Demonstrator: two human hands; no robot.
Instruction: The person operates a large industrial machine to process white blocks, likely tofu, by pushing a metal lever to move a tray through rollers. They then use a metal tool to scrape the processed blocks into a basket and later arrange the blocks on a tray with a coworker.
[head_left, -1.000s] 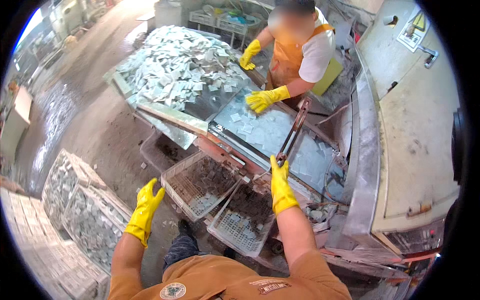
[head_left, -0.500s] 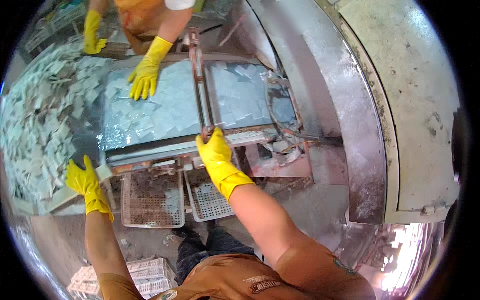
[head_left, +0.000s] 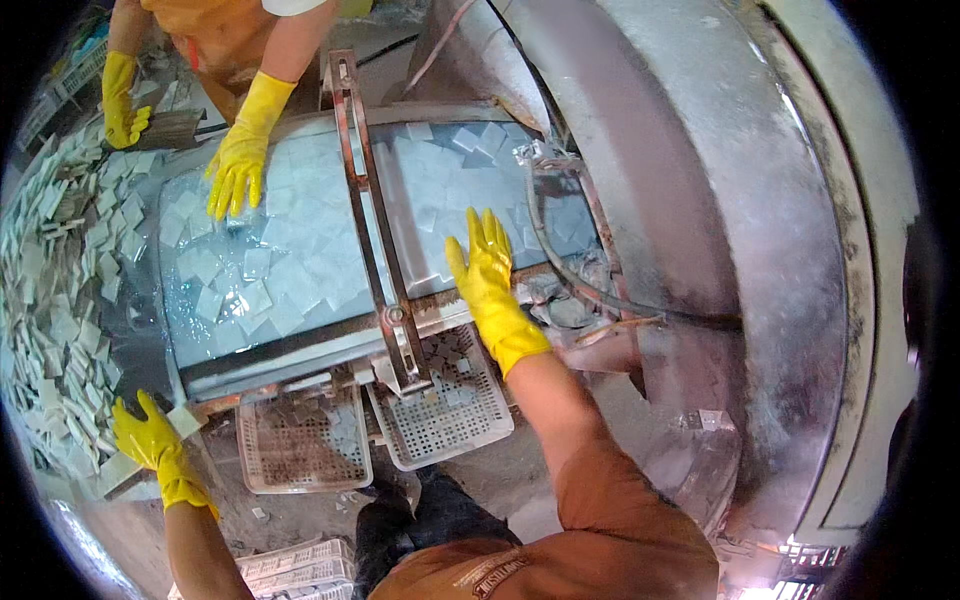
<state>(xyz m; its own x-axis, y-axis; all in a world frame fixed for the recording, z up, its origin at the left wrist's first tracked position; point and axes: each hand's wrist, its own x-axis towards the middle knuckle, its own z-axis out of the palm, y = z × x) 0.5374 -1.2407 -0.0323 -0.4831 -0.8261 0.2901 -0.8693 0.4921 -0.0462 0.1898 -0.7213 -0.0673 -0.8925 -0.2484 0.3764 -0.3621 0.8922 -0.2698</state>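
Step in hand: sorting wet tiles (head_left: pixel 300 260) on the tray (head_left: pixel 200 350), by the look of it. Right hand (head_left: pixel 487 275): spread flat, fingers extended, pressed on tiles just right of the metal bar (head_left: pixel 375 230); holds nothing. Left hand (head_left: pixel 150 440): fingers spread, at the tray's near-left corner, beside the tile heap (head_left: pixel 60 330). Baskets (head_left: pixel 440 410) below the right hand. Next move calls for a sweep toward the near edge. Half a second back: the right hand gripped the bar's foot; now it lies on tiles.

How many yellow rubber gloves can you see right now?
4: the person's left hand by the tile pile's edge, right hand flat on the wet tray, and a co-worker's two gloves at the far end.
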